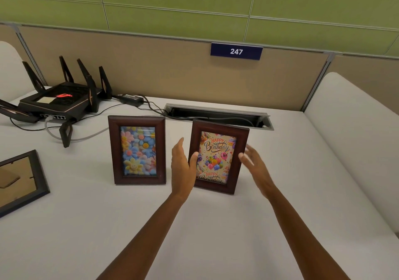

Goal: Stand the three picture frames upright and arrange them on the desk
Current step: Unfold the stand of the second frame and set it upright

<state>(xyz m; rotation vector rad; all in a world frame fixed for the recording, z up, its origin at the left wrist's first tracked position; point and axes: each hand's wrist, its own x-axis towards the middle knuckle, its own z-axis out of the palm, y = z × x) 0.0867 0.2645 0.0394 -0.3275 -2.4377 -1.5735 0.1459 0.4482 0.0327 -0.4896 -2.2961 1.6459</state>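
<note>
Two brown frames stand upright on the white surface (216,225), side by side with a gap between them. The flower frame (137,150) is on the left, facing me squarely. The birthday frame (218,157) is on the right, turned slightly and leaning back a little.

My left hand (182,167) is in the gap, palm toward the birthday frame, thumb tip touching its left border. Its fingers (179,148) are spread and straight, gripping nothing. My right hand (257,167) is just beside the frame's right edge, fingers (251,151) loose and splayed. I cannot tell whether they touch the wood.

The third frame, black (20,180), lies flat, back side up, at the far left edge of the surface, well apart from the other two and partly cut off by the view.

Behind the flower frame sits a black router (58,102) with antennas, its cables running to a cable slot (218,115) at the back. A partition sign (236,51) reads 247.
</note>
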